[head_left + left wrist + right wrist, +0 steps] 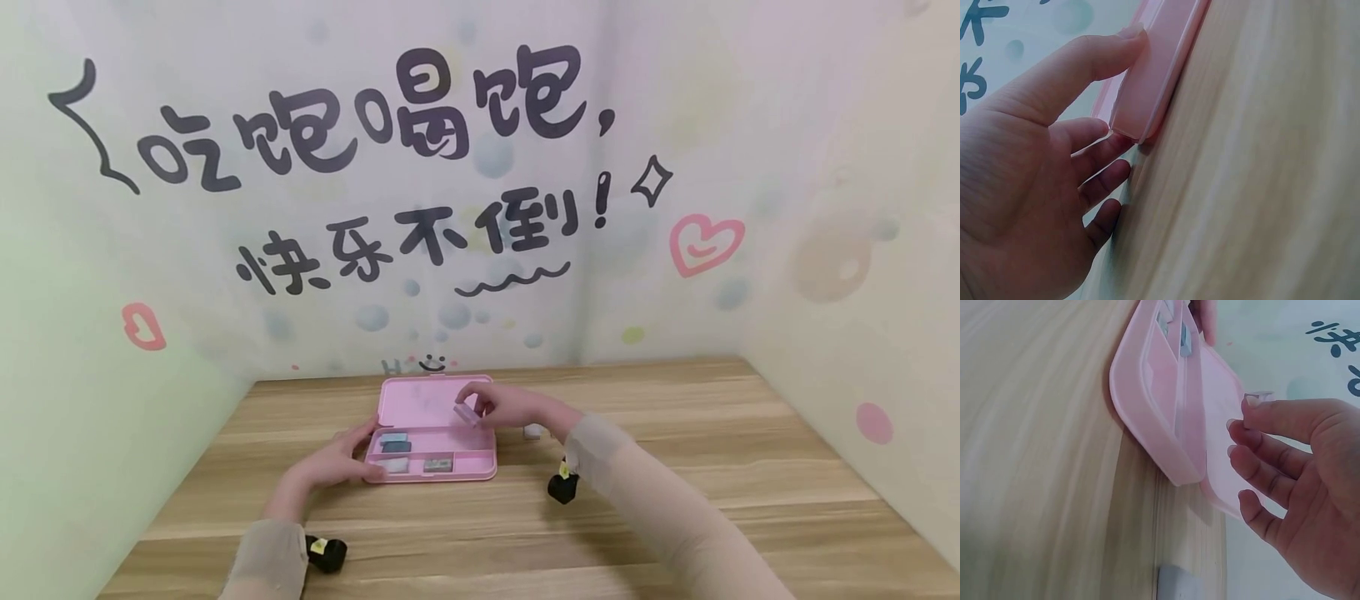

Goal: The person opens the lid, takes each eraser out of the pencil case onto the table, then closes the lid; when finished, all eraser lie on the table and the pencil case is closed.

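Note:
An open pink plastic case [476, 463] lies on the table, its lid [420, 398] folded back toward the wall. My left hand [330, 467] holds the case's left end; in the left wrist view its thumb [1125, 47] presses on the pink wall and the fingertips touch the corner. Above the lid's right side, my right hand [513, 407] pinches a small pale lilac block [467, 414] between thumb and fingers. Inside the case are a light blue block [393, 437], a dark teal block [397, 447], a whitish block [395, 465] and a grey-green block [438, 465].
A small pale block [532, 432] sits on the wooden table [450, 533], right of the case. Behind the table stands a wall [525, 333] with dark lettering. Each wrist carries a black camera, such as the left wrist camera [327, 554].

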Available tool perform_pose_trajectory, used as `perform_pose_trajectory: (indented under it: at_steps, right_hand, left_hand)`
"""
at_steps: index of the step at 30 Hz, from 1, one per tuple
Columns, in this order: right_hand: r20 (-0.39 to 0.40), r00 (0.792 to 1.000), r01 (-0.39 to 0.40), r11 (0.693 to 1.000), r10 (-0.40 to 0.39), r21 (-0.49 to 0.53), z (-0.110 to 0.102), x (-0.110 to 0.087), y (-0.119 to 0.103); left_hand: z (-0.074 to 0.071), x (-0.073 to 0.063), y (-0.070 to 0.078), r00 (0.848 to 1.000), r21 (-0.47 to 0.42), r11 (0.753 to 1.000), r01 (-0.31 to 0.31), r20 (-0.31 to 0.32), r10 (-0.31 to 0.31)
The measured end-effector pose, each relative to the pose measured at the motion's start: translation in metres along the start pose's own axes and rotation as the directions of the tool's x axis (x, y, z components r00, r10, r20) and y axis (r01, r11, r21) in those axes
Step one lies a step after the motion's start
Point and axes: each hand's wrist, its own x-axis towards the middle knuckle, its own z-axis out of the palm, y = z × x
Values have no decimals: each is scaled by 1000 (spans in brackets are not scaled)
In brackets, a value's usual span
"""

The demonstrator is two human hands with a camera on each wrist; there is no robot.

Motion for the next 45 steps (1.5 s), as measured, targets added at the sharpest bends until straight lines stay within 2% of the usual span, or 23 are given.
perform_pose_trajectory:
  at_steps: [8, 19, 27, 34, 45]
  right_hand:
    - [-42, 999, -6, 998, 9, 69, -9, -22, 13]
    - [-99, 993, -42, 990, 56, 137, -23, -46, 24]
    - [-156, 984, -71, 991, 88, 111, -33, -69, 36]
    - [-186, 970, -134, 984, 155, 121, -39, -93, 49]
    - [-234, 959, -142, 986, 158, 86, -49, -120, 71]
  left_hand:
    - [1, 6, -2, 1000, -1, 1000, -20, 1, 20]
    - [0, 4, -3, 1000, 6, 1000, -17, 11, 17]
    - [0, 2, -2, 1000, 16, 1000, -12, 10, 12]
    - [0, 4, -4, 1000, 18, 999, -27, 13, 27]
    - [0, 5, -6, 999, 7, 999, -34, 19, 34]
